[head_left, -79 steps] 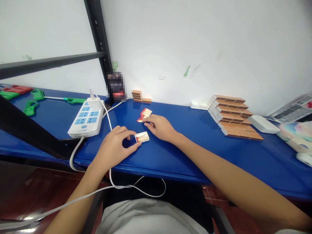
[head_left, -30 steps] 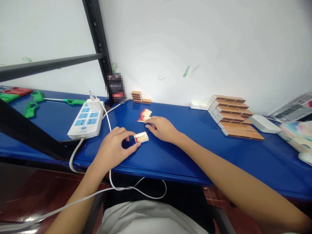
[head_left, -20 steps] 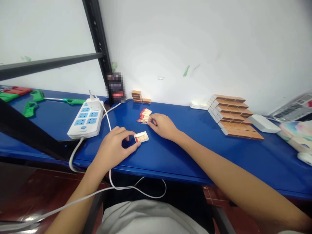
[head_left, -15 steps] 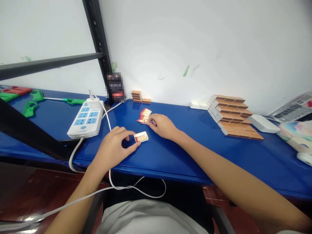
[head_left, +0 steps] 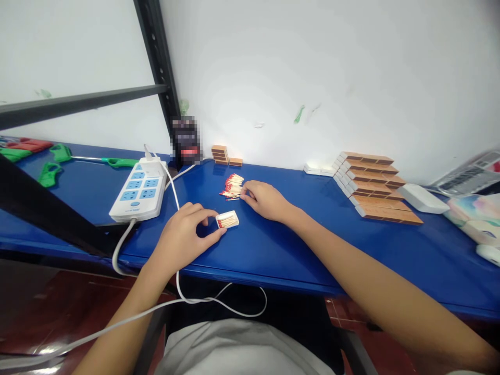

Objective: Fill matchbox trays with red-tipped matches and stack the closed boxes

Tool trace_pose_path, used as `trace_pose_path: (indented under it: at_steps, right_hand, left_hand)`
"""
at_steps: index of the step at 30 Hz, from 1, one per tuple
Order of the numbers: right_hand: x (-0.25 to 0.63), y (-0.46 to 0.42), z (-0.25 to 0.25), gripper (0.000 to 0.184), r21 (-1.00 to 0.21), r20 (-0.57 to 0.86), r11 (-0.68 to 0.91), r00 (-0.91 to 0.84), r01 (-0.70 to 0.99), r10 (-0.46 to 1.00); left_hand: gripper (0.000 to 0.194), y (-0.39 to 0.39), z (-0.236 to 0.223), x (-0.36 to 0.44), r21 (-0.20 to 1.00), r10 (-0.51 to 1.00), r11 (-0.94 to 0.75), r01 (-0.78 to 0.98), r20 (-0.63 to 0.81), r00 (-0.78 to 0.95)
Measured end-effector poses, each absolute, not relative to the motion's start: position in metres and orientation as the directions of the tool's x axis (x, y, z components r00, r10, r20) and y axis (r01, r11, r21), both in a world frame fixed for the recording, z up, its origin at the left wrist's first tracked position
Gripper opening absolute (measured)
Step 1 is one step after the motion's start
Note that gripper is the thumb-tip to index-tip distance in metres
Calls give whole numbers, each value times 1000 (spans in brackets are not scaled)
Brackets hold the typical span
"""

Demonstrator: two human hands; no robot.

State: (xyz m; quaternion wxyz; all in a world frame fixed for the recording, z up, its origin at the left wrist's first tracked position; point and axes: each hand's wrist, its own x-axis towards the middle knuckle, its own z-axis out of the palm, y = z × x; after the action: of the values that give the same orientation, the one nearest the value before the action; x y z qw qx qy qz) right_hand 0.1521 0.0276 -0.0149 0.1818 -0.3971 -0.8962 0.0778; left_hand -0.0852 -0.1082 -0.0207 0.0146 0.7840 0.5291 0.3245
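A small white matchbox tray (head_left: 235,221) lies on the blue tabletop with several red-headed matches (head_left: 225,222) inside. My left hand (head_left: 186,232) steadies it at its left end, index finger on the far corner and thumb on the near edge. Beyond the tray is a loose pile of matches (head_left: 234,183), their red heads mostly pointing left. At the pile's right edge, my right hand (head_left: 266,200) has thumb and fingertips pinched on the stick ends. How many matches sit in that pinch is hidden.
A power strip (head_left: 136,190) with a white cable (head_left: 174,190) stands left, beside green lighters (head_left: 121,162). Small brown matchboxes (head_left: 219,154) are stacked at the wall. On the right rises a stepped stack of boxes (head_left: 375,185), near a white box (head_left: 424,198). A black shelf post (head_left: 156,47) stands behind.
My right hand has shifted very slightly right, still pinching at the pile's edge. A match at the near side of the pile shows more clearly. My left hand keeps its place at the tray.
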Motion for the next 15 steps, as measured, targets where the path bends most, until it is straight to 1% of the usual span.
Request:
trace_pose_path:
  at_steps: [7,11,15]
  right_hand:
    - [153,25,-13,12,-254,204,650,-617,716,760]
    - [152,21,-13,14,-267,226,686,-649,676,727]
    - [147,17,-13,12,-236,203,710,-681,664,704]
  left_hand:
    - [22,-108,-21,-86,372,840,-441,816,492,230]
    - [22,-108,-21,-86,368,840,-441,819,491,232]
    - [22,-109,-21,-86,365,842,-439,821,487,233]
